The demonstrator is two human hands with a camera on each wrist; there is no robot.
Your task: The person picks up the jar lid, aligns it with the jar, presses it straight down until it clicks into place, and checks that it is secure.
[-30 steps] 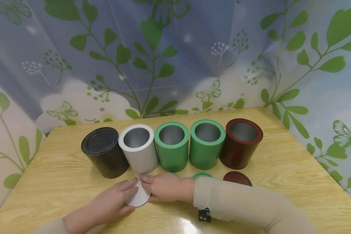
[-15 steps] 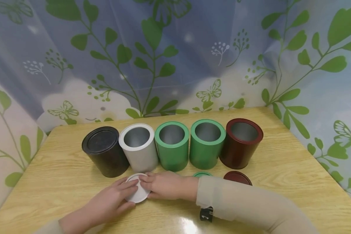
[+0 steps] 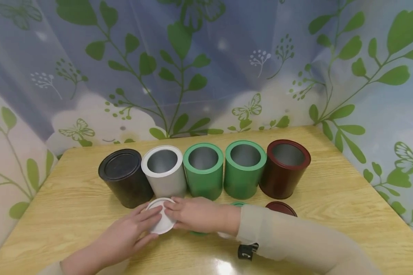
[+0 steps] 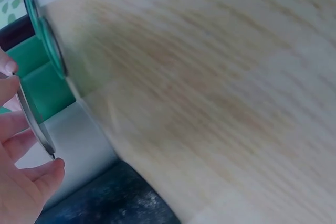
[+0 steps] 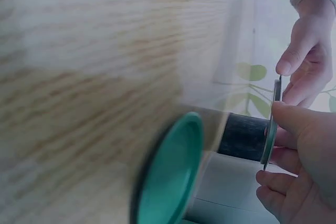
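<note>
A round white lid (image 3: 166, 222) is held up off the table between both hands, just in front of the open white can (image 3: 168, 185). My left hand (image 3: 125, 235) grips its left side, the fingers over the top face and the thumb at the near edge. On the other side my right hand (image 3: 201, 214) pinches the rim between thumb and fingers. Edge-on, the lid (image 4: 32, 116) shows in the left wrist view, clear of the wood. From the right wrist, the lid (image 5: 270, 135) stands between the two hands.
Left of the white can stands a lidded black can (image 3: 124, 183). To its right are two open green cans (image 3: 204, 183) and an open maroon can (image 3: 280, 182). A maroon lid (image 3: 281, 207) and green lids (image 3: 239, 204) lie in front, partly behind the right arm.
Both hands have carried the white lid slightly away from me, up to the white can's front. The edge of a green lid has come into view below the right hand.
</note>
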